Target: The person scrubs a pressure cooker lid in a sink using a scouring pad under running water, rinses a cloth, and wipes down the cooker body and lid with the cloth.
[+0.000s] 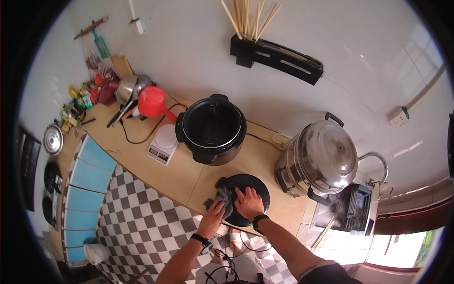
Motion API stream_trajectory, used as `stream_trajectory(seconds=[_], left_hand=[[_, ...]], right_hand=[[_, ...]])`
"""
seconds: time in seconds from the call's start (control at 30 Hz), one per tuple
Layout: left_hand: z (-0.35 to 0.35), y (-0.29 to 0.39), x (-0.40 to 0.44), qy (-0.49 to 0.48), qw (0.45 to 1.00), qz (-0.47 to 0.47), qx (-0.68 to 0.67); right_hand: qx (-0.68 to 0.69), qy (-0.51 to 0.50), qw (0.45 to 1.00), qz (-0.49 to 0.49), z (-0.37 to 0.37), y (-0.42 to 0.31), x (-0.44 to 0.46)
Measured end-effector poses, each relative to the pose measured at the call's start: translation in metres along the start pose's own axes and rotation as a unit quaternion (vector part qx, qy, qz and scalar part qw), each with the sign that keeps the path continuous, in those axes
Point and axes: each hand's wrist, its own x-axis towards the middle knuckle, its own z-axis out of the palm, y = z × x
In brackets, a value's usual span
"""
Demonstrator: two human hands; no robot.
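A round black lid [242,218] lies on the counter in front of me. My left hand [212,220] is closed on a dark grey cloth [225,199], pressed against the lid's left side. On top of the lid rests my right hand [249,204], its fingers stretched out and slightly apart, with the fingertips near the cloth. Just beyond stands a black electric cooker pot [213,124] without a lid, its dark inner bowl showing.
A white kitchen scale [163,144] and a red ladle [152,102] are left of the pot. At right, a large steel steamer [326,154] stands by the sink [326,215]. Above, a black wall rack [279,59] holds chopsticks. Cables [142,139] cross the counter.
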Motion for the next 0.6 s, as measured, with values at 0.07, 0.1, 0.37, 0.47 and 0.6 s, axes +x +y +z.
stream_trajectory(seconds=[0.07,0.1,0.37,0.47,0.6], left_hand=[[-0.003,0.002,-0.022,0.001,0.999,-0.027,-0.022],[-0.008,0.001,-0.032,0.005,0.998,-0.046,-0.034],[-0.104,-0.035,-0.063,0.137,0.973,-0.147,-0.109],[-0.139,-0.059,-0.052,0.132,0.976,-0.122,-0.122],[-0.159,-0.087,-0.027,0.109,0.962,-0.113,-0.224]], right_hand=[[0.009,0.010,1.000,0.003,-0.003,0.000,-0.002],[0.004,0.009,1.000,0.004,-0.004,0.001,-0.002],[0.080,0.028,0.984,0.156,-0.015,0.000,-0.001],[0.047,-0.011,0.985,0.168,-0.024,-0.002,-0.017],[0.005,-0.003,0.977,0.214,-0.003,-0.008,-0.027]])
